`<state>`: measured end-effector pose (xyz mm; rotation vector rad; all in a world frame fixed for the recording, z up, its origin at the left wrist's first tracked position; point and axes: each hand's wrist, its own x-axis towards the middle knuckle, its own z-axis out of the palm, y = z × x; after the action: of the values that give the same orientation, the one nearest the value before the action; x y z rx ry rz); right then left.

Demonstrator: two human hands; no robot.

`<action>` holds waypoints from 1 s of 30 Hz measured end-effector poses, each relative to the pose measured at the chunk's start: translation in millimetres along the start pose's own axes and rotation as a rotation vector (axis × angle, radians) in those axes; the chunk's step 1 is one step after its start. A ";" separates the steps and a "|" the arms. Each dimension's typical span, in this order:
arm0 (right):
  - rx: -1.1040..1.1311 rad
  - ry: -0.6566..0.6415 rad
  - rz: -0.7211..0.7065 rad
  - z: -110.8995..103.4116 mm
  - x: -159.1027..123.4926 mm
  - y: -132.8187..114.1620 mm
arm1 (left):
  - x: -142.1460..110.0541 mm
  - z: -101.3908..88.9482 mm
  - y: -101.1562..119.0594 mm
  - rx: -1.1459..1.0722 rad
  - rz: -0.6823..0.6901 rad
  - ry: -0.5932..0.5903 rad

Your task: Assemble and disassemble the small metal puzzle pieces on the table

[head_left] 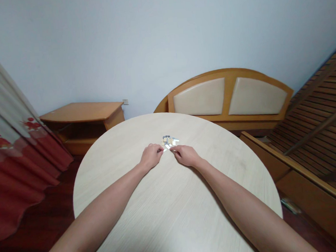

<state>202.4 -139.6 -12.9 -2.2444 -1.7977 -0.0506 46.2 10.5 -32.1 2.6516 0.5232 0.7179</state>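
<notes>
**A:** Take it from the left. What's there?

**B:** A curtain [8, 155], pale with a red lower part, hangs left of the round table [169, 208]. Beyond the table's left side stands a low wooden cabinet [81, 112].

**A:** And on the table?

**B:** Near its far edge, around the middle, the left hand [151, 156] lies with curled fingers. Its fingertips reach the near edge of a cluster of small pieces [169, 141], tan, white and dark grey. The right hand [186, 155] mirrors it from the other side. The two hands are close together, almost meeting at the fingertips, with a sliver of white between them.

**A:** Is either one clamped on a piece?

**B:** I can't tell. The fingers are too small in this view to show whether they hold anything.

**A:** How do the pieces lie?

**B:** In one loose, compact group. Nothing is set out in a separate row or stack, and nearly all of them sit together in front of the fingertips. The group runs a little longer from left to right than from near to far. Each piece is too small for me to say which way it points.

**A:** And further right?

**B:** Beyond the table stands a padded headboard [227, 97], and right of the table leans a slatted bed base [318, 128].
</notes>
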 end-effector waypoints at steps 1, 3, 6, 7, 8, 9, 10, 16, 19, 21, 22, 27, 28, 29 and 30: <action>0.004 0.003 -0.002 0.1 0.0 0.3 | 0.2 1.3 -1.1 -0.023 0.000 0.013; 0.012 0.006 -0.006 -0.2 -0.4 0.6 | 0.5 3.9 -3.2 -0.096 0.019 0.033; 0.034 0.009 -0.013 -1.4 -1.7 0.4 | 0.5 6.1 -4.6 -0.221 0.082 0.034; 0.043 0.009 -0.019 -1.8 -2.1 -0.1 | 0.1 6.1 -4.4 -0.247 0.097 0.029; 0.052 0.008 -0.024 -2.2 -2.6 -0.8 | -0.3 5.8 -3.9 -0.263 0.107 0.024; 0.061 0.005 -0.028 -2.5 -3.0 -1.8 | -0.8 5.1 -3.1 -0.274 0.112 0.020; 0.069 0.001 -0.032 -2.7 -3.3 -3.1 | -1.4 4.2 -2.0 -0.284 0.116 0.016; 0.138 0.017 -0.035 -1.6 -4.2 -12.5 | -3.1 -1.0 5.7 -0.308 0.165 0.010; 0.183 0.041 -0.032 -1.0 -4.9 -14.5 | -3.8 -3.4 8.7 -0.291 0.206 0.020; 0.212 0.049 -0.030 -0.6 -5.3 -14.7 | -4.2 -4.8 10.1 -0.284 0.230 0.028; 0.227 0.053 -0.030 -0.4 -5.4 -14.6 | -4.4 -5.4 10.6 -0.281 0.243 0.033; 0.292 0.086 -0.024 3.2 -4.8 -12.3 | -4.6 -5.9 10.7 -0.264 0.296 0.064; 0.306 0.094 -0.024 4.5 -4.4 -11.2 | -4.7 -5.4 10.2 -0.257 0.293 0.070; 0.322 0.104 -0.026 6.1 -3.8 -9.8 | -4.8 -4.8 9.7 -0.248 0.282 0.073; 0.339 0.116 -0.032 7.9 -3.1 -8.1 | -5.0 -4.1 9.1 -0.236 0.263 0.074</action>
<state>192.7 -139.2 -19.6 -1.9362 -1.6420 0.1080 42.3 1.4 -27.0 2.5025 0.0979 0.8962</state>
